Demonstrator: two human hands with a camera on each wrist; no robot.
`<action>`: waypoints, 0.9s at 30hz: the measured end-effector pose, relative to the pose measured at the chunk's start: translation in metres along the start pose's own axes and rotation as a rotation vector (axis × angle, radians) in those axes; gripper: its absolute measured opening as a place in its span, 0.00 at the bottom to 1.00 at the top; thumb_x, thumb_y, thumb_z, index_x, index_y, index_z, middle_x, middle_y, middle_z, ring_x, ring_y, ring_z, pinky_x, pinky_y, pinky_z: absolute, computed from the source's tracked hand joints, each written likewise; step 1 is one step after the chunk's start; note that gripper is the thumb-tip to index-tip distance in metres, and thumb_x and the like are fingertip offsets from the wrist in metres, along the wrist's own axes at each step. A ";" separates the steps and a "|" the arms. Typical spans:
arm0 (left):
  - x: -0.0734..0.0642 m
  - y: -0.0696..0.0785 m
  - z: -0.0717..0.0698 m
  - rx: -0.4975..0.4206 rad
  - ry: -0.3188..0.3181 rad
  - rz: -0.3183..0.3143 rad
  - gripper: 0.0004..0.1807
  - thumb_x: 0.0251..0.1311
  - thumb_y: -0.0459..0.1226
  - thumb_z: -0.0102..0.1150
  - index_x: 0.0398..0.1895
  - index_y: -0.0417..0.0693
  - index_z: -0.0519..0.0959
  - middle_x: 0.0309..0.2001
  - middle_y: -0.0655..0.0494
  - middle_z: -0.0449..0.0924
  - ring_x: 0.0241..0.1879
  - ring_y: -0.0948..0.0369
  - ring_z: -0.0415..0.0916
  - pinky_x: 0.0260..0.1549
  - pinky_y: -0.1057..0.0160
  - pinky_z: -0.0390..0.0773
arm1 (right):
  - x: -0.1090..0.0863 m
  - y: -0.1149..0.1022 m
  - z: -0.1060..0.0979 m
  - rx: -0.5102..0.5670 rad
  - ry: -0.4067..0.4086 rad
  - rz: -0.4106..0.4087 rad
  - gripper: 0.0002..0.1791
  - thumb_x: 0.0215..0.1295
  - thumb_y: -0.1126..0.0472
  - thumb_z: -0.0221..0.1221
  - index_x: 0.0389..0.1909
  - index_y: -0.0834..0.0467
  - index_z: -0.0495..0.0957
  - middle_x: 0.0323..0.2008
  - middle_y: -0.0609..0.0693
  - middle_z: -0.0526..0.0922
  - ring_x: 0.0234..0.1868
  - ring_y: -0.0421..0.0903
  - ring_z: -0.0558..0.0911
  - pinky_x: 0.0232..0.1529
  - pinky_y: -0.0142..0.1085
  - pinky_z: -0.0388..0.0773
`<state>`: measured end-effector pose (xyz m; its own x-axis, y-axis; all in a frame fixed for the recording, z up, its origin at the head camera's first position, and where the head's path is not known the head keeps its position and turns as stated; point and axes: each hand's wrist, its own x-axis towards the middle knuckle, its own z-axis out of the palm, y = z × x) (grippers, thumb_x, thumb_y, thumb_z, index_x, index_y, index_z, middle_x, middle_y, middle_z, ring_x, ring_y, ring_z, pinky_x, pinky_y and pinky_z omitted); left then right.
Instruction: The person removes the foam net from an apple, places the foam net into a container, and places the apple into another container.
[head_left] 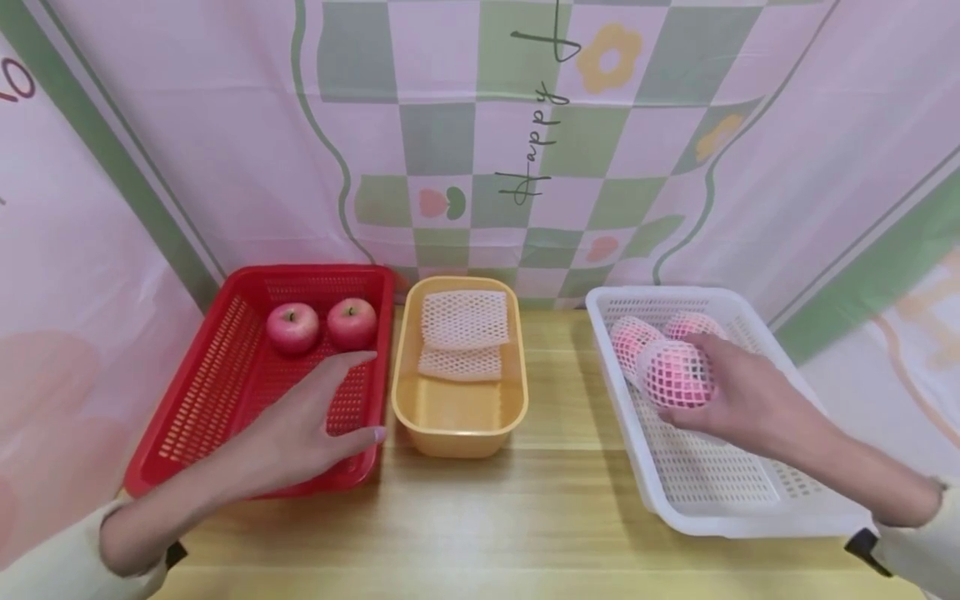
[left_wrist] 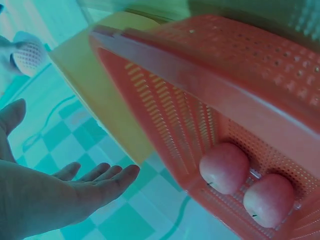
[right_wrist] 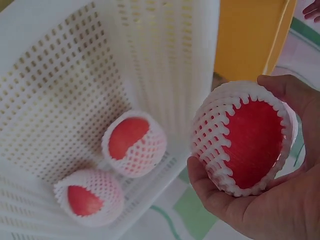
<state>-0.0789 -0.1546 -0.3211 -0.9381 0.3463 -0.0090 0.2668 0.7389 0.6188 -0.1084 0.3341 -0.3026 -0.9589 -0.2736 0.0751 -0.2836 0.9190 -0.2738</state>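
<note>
My right hand (head_left: 738, 387) grips an apple in a white foam net (head_left: 678, 375) above the white basket (head_left: 667, 517). In the right wrist view, red skin shows through the opening of that apple's net (right_wrist: 212, 135), with thumb and fingers around its sides. Two more netted apples (right_wrist: 135, 142) lie inside the white basket. Over the right side of the red basket (head_left: 187, 408), my left hand (head_left: 300, 429) hovers with thumb and fingers spread, holding nothing. Two bare apples (head_left: 292, 327) sit at the far end of the red basket.
Between the two baskets stands a yellow bin (head_left: 460, 442) with flattened white foam nets (head_left: 465, 321) in it. All three containers are on a wooden table (head_left: 480, 517). A patterned curtain (head_left: 525, 133) hangs right behind them.
</note>
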 end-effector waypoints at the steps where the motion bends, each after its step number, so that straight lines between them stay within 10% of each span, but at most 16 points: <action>1: -0.001 0.002 0.001 -0.001 -0.003 -0.007 0.48 0.61 0.53 0.76 0.80 0.53 0.61 0.72 0.51 0.70 0.69 0.49 0.70 0.64 0.36 0.77 | -0.001 -0.004 0.000 0.002 0.001 -0.009 0.60 0.44 0.46 0.84 0.70 0.75 0.66 0.40 0.61 0.85 0.32 0.47 0.82 0.30 0.40 0.80; 9: -0.011 0.016 0.005 -0.013 -0.076 -0.084 0.51 0.58 0.61 0.74 0.81 0.60 0.60 0.74 0.55 0.69 0.70 0.50 0.70 0.61 0.36 0.79 | -0.007 -0.040 0.008 0.043 0.019 -0.089 0.58 0.41 0.46 0.85 0.69 0.70 0.70 0.44 0.60 0.86 0.38 0.51 0.86 0.36 0.44 0.85; 27: -0.035 0.030 0.028 -0.092 -0.144 0.039 0.43 0.61 0.64 0.70 0.76 0.64 0.67 0.72 0.62 0.72 0.71 0.55 0.70 0.69 0.39 0.73 | -0.033 -0.084 0.039 0.097 -0.015 -0.282 0.57 0.34 0.51 0.86 0.69 0.63 0.72 0.58 0.57 0.84 0.53 0.53 0.86 0.53 0.52 0.87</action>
<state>-0.0321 -0.1281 -0.3241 -0.8844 0.4577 -0.0914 0.2751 0.6693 0.6902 -0.0525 0.2544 -0.3197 -0.8421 -0.5189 0.1467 -0.5360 0.7752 -0.3343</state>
